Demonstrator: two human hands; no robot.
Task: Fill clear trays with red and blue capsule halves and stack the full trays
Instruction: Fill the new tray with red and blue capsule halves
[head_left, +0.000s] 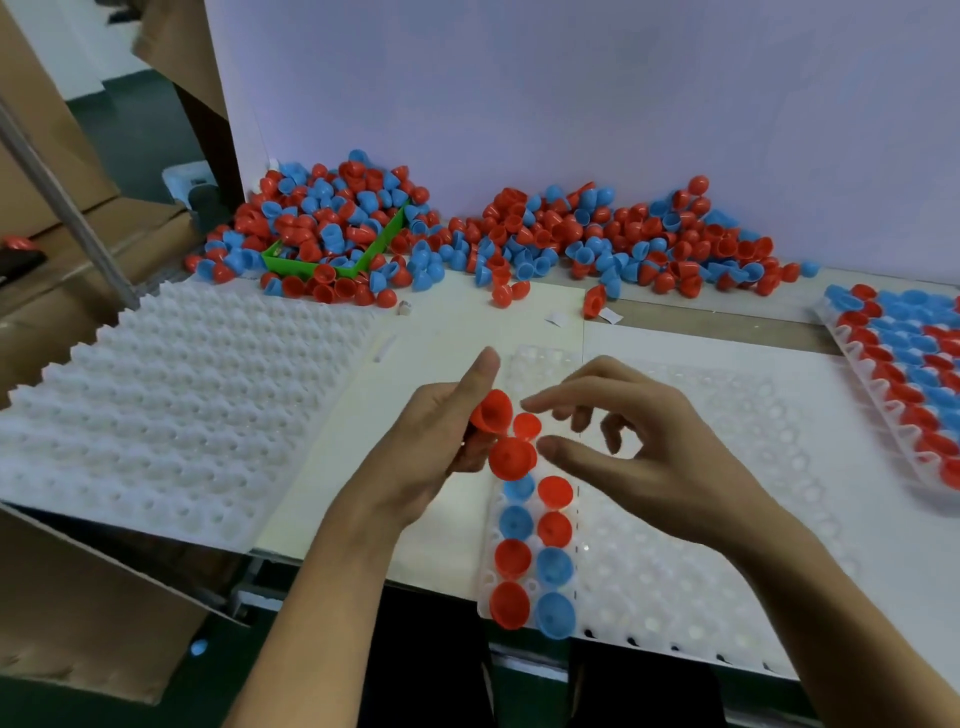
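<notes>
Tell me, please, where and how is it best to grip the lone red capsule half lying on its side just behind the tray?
Probably by its round wall, from above. The red capsule half lies tipped, open mouth facing the person, with bare table on both sides, so thumb and finger can pinch across the dome.

The white table (447, 332) bears loose capsule halves (597, 234), a green bin (332, 267), and clear trays (701, 519)

2 hands (431, 441), 3 tray stacks (171, 415), 1 green bin (306, 267) — loose halves (623, 234) too many to count.
</notes>
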